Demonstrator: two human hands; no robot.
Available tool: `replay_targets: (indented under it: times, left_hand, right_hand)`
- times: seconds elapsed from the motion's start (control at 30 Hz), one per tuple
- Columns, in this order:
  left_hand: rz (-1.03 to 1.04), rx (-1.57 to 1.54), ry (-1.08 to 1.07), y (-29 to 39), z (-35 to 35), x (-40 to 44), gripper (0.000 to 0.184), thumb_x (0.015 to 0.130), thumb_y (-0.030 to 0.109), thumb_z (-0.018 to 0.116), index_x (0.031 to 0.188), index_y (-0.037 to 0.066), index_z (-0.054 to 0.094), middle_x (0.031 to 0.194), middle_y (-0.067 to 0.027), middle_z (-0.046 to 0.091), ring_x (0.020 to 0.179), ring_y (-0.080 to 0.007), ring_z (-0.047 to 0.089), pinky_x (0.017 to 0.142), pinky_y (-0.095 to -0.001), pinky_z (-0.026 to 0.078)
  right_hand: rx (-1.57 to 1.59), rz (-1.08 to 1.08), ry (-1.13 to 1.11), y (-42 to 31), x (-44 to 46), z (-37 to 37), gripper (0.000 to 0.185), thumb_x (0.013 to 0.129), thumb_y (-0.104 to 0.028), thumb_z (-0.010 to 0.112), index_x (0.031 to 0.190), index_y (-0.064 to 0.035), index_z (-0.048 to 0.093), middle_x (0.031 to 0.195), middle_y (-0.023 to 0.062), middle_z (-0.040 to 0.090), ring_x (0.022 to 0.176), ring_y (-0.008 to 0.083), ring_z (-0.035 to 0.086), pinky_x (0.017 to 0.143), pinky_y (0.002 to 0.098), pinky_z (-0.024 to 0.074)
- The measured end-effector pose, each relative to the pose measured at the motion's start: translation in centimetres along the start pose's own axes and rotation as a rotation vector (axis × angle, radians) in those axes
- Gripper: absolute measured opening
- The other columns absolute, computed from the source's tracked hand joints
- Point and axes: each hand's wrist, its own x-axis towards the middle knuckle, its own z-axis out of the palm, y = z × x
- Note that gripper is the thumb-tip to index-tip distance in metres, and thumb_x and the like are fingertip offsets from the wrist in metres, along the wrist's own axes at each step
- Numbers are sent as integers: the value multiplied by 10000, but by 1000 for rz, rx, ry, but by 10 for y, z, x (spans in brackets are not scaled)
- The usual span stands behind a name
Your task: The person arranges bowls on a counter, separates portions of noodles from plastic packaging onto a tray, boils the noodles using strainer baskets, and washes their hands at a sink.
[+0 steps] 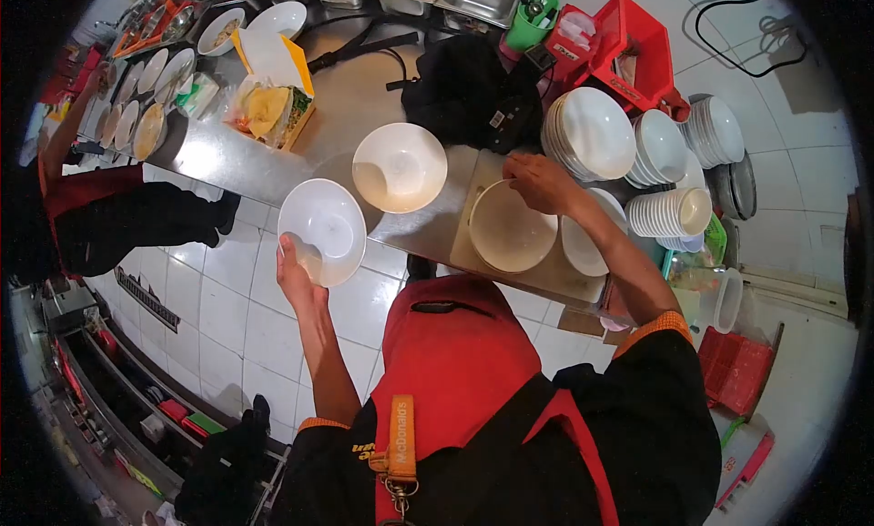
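My left hand [296, 276] grips a white bowl [332, 221] by its near rim, thumb over the edge, held out past the counter's front edge. My right hand [544, 182] is closed at the far rim of a second bowl [512, 235], which rests on a board [464, 218] at the counter's edge. The fingertips of this hand are partly hidden behind the knuckles. Between the two hands, another white bowl [401, 157] stands on the steel counter. To the right, one more white bowl [590, 244] sits partly behind my right forearm.
Stacks of white bowls [596, 130] and small cups [674, 213] stand at the right. A black bag [473, 94] and red crate [637, 48] lie behind. On the left are a food-filled box [270, 112] and a person in dark trousers [137, 207].
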Motion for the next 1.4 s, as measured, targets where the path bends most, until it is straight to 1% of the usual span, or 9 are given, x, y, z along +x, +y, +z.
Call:
replay_targets:
  times: [0.17,0.33,0.53,0.93,1.13,1.2,1.23,1.3,1.4]
  left_hand:
    - [-21,-15,12,-1,-4,-6,510,884,259,570,1280,-8,390,1193,-141,505,1054,-265,524,876,-400,466]
    - [2,-21,48,4,-16,-13,520,886,280,564,1286,0,386,1205,-135,497,1055,-265,523,874,-403,468]
    - [33,-25,112,7,-25,-24,521,890,288,554,1287,-2,383,1203,-135,497,1057,-271,520,878,-402,466]
    - [56,-72,110,-6,-47,-33,473,903,293,531,1259,1,423,1207,-129,497,1071,-262,506,903,-397,436]
    - [30,-28,91,-2,-25,-40,528,886,329,554,1289,24,399,1231,-119,483,1087,-265,503,899,-401,441]
    - [20,-12,78,-2,-23,-42,536,883,332,560,1292,28,396,1230,-119,483,1085,-264,504,897,-398,443]
    - [19,1,68,-2,-21,-42,544,879,335,565,1296,31,394,1229,-120,484,1084,-262,505,895,-395,445]
    - [15,-12,24,-4,-15,-41,546,878,336,566,1295,29,392,1227,-121,484,1081,-260,506,891,-391,446]
    - [-8,4,-13,-5,2,-42,550,878,337,568,1294,23,390,1223,-122,485,1078,-255,505,886,-386,448]
  right_hand:
    - [51,119,-127,-9,-1,-33,114,758,-40,543,856,-13,492,776,148,563,785,353,562,678,443,440]
    - [278,237,32,3,22,-59,134,776,-89,580,850,1,513,697,151,585,673,299,594,603,404,449]
    - [475,366,153,-2,85,-25,186,726,-106,603,860,21,589,792,149,636,717,227,612,662,346,482]
    - [352,625,176,-37,136,37,207,674,-89,577,863,-45,649,902,202,638,888,346,618,792,405,480]
    - [423,479,291,-26,108,29,235,710,-201,650,903,-67,637,868,163,645,824,330,624,732,410,489]
    - [324,314,-5,-20,72,7,369,707,-254,696,1000,-53,596,832,139,644,769,290,624,684,377,486]
    - [320,320,-4,-15,53,3,369,707,-254,696,1000,-53,596,832,139,644,769,290,624,684,377,486]
    - [-86,154,-366,-5,19,-3,300,766,-226,613,1038,-102,587,913,144,627,871,300,598,757,410,467]
    - [10,248,-284,10,-1,18,285,772,-189,597,1045,-109,593,930,145,621,868,308,584,758,414,459]
